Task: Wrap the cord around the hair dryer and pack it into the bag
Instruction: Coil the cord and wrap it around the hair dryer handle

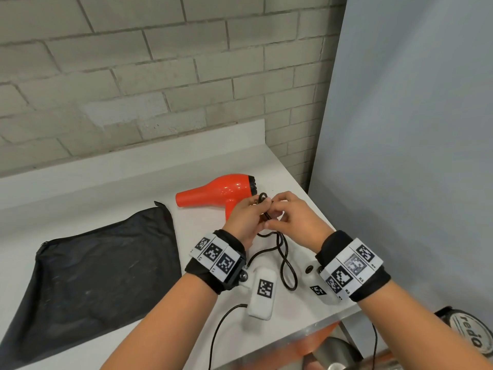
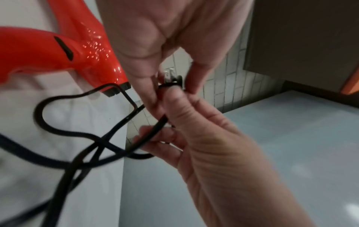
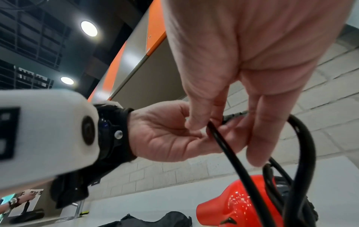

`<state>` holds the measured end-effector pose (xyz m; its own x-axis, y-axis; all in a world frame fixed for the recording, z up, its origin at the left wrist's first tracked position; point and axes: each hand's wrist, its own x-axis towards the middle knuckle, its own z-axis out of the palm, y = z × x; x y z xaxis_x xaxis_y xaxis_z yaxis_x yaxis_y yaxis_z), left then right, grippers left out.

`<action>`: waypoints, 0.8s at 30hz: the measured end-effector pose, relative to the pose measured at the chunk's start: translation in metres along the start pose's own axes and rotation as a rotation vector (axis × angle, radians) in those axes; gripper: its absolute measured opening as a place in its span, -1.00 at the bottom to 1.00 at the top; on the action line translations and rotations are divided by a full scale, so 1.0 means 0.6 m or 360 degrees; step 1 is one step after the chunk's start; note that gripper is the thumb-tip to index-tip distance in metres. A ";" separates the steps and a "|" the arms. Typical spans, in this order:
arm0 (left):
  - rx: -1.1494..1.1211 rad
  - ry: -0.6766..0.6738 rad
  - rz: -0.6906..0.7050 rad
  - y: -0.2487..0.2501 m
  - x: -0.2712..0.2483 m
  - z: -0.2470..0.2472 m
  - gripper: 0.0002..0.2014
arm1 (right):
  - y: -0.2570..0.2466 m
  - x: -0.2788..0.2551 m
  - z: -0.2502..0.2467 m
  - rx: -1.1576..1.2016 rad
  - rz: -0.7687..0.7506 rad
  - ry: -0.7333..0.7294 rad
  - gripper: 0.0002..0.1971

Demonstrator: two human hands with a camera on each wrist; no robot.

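Presently, both hands meet above the tabletop (image 1: 112,188): left hand (image 1: 244,218) and right hand (image 1: 293,222) each pinch the black cord (image 1: 286,265). The red hair dryer (image 1: 218,192) lies at their 11 o'clock; the bag (image 1: 101,273) at 8 o'clock.

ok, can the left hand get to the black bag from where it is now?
Probably yes, once freed. The bag lies flat on the counter to the left of the left hand, with nothing between them. But that hand, like the right hand, is pinching the cord, so it must let go first.
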<state>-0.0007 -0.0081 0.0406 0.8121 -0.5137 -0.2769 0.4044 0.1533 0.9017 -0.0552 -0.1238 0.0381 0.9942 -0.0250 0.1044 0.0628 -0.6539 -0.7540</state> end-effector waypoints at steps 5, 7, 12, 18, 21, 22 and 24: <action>0.0110 0.0084 0.0028 -0.007 0.009 -0.009 -0.79 | 0.007 0.001 0.008 0.0033 0.0059 0.0093 -0.93; 0.0244 0.0091 0.0053 -0.010 0.008 -0.013 -0.75 | 0.011 0.003 0.006 0.0072 0.0171 0.0075 -0.90; 0.0590 0.0195 0.0085 0.006 0.006 -0.037 -0.79 | 0.036 0.009 -0.021 -0.0149 0.0367 0.0056 -0.83; 0.0901 0.0473 0.0061 0.006 0.038 -0.078 -0.71 | 0.067 -0.007 -0.083 0.0060 0.0544 0.0478 -0.78; 0.0688 0.0464 0.0007 -0.002 0.049 -0.082 -0.69 | 0.072 -0.015 -0.101 0.0384 0.0592 0.0560 -0.70; 0.0648 0.0477 0.0007 -0.003 0.053 -0.082 -0.69 | 0.071 -0.018 -0.106 0.0503 0.0574 0.0561 -0.69; 0.0604 0.0511 0.0006 -0.007 0.062 -0.085 -0.69 | 0.070 -0.025 -0.114 0.0707 0.0479 0.0639 -0.69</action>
<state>0.0492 0.0150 0.0097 0.9260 -0.2186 -0.3077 0.2677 -0.1943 0.9437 -0.0735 -0.2027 0.0490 0.8697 -0.4934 0.0161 -0.0970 -0.2029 -0.9744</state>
